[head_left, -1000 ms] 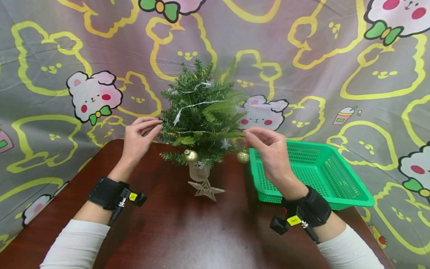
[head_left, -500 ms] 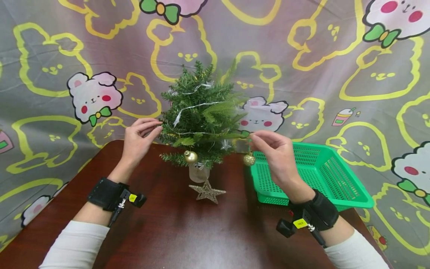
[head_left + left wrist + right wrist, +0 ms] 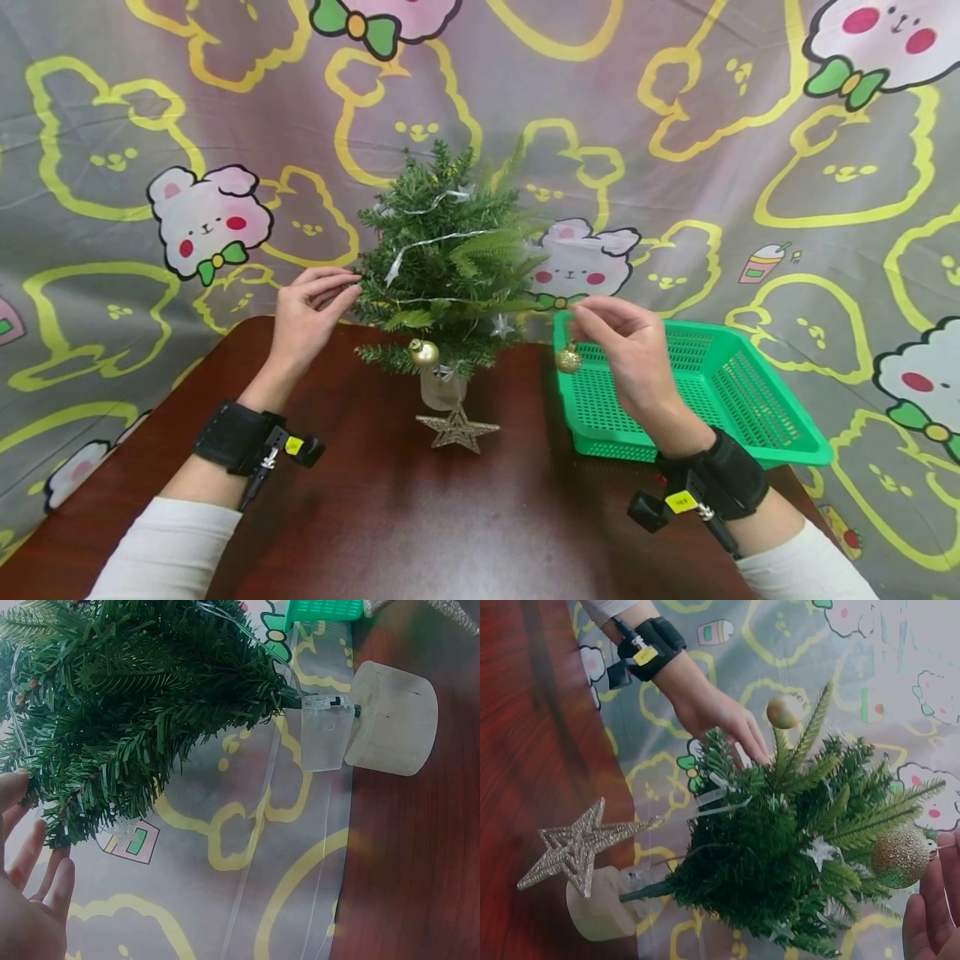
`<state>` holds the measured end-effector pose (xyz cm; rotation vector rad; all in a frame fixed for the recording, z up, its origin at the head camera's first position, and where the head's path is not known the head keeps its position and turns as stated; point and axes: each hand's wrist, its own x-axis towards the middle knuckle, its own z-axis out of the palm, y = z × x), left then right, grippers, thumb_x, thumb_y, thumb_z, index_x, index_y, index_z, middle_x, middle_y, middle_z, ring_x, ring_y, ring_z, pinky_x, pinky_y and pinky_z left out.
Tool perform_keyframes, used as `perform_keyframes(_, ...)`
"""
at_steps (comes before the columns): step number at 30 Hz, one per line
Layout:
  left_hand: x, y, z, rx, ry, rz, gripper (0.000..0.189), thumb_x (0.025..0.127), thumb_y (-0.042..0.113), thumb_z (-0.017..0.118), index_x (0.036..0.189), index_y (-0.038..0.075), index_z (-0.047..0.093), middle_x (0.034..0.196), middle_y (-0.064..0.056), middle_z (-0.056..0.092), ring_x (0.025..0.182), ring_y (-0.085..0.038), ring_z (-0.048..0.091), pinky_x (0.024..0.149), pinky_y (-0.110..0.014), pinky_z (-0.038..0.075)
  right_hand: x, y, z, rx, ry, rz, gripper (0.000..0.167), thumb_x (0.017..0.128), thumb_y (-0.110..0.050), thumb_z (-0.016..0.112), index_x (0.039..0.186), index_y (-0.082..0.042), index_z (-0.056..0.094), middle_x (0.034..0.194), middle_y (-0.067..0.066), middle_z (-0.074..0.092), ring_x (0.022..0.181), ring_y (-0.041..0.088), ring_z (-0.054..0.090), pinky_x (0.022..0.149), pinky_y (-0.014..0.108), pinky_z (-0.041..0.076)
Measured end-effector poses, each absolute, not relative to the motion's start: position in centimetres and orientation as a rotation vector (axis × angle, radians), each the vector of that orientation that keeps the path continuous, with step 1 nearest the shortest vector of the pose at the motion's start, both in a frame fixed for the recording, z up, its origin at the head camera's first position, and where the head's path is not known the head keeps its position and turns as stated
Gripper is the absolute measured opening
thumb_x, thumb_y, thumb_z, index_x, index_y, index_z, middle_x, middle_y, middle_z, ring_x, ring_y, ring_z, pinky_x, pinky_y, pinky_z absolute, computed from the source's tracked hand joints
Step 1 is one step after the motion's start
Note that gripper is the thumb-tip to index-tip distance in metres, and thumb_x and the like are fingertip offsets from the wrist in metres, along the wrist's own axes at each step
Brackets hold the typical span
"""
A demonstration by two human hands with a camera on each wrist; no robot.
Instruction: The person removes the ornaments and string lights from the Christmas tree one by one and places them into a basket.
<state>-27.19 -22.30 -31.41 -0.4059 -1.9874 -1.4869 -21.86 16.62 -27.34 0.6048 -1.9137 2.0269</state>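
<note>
behind the tree (image 3: 450,279) on the brown table (image 3: 480,525) hangs patterned cloth (image 3: 258,125).

2 hands (image 3: 303,321) (image 3: 633,354), 2 wristbands (image 3: 231,435) (image 3: 733,473), 2 baubles (image 3: 424,353) (image 3: 568,359), 1 gold star (image 3: 459,432), 1 tree (image 3: 442,271), 1 basket (image 3: 611,448) and 1 table (image 3: 450,533) are showing.

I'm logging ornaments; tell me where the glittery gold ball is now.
In the head view, the glittery gold ball hangs from the right hand, right of the tree, seen against the left side of the green basket.
</note>
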Motion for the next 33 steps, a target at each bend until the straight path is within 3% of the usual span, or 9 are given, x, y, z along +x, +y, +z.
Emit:
perform_keyframes(7, -27.2, -22.3, -31.5, -0.412, -1.974, -1.506, 0.027, 0.092, 0.016, 0.070, 0.112, -0.002, 0.073, 0.114, -0.001, 0.062, 0.104, -0.004, 0.063, 0.090, -0.012, 0.052, -22.1, 17.8, -27.7, 0.559, -1.923, 2.001, 0.014, 0.094, -0.008, 0.065, 0.102, 0.000, 0.074, 0.082, -0.004, 0.076, 0.075, 0.009, 0.070, 0.078, 0.024, 0.059)
perform_keyframes(18, -27.2, -22.2, -31.5, -0.409, -1.973, -1.496, 0.026, 0.092, 0.015, 0.070, 0.111, -0.002, 0.074, 0.115, -0.003, 0.062, 0.104, -0.002, 0.062, 0.090, -0.011, 0.051, -22.3, 19.9, -28.3, 0.515, -1.856, 2.056, 0.010, 0.094, -0.007, 0.066, 0.097, -0.006, 0.076, 0.079, -0.006, 0.075, 0.072, 0.006, 0.071, 0.074, 0.021, 0.059)
perform_keyframes(29, -25.8, -21.8, -30.4, -0.423, -1.991, -1.491, 0.025, 0.093, 0.004, 0.066, 0.112, -0.010, 0.070, 0.120, -0.022, 0.060, 0.106, -0.013, 0.064, 0.088, -0.008, 0.050, -22.5, 21.8, -29.3, 0.424, -1.895, 2.011, 0.016, 0.093, -0.008, 0.067, 0.101, 0.005, 0.072, 0.077, -0.005, 0.075, 0.071, 0.006, 0.070, 0.071, 0.021, 0.059)
perform_keyframes(33, -24.9, -21.3, -29.6, -0.418, -2.012, -1.490, 0.025, 0.093, 0.004, 0.066, 0.112, -0.013, 0.069, 0.119, -0.024, 0.059, 0.105, -0.014, 0.064, 0.087, -0.008, 0.050, -22.4, 22.4, -29.8, 0.380, -1.921, 1.991, 0.019, 0.093, -0.008, 0.067, 0.101, 0.008, 0.071, 0.075, -0.005, 0.074, 0.069, 0.007, 0.069, 0.069, 0.021, 0.058)
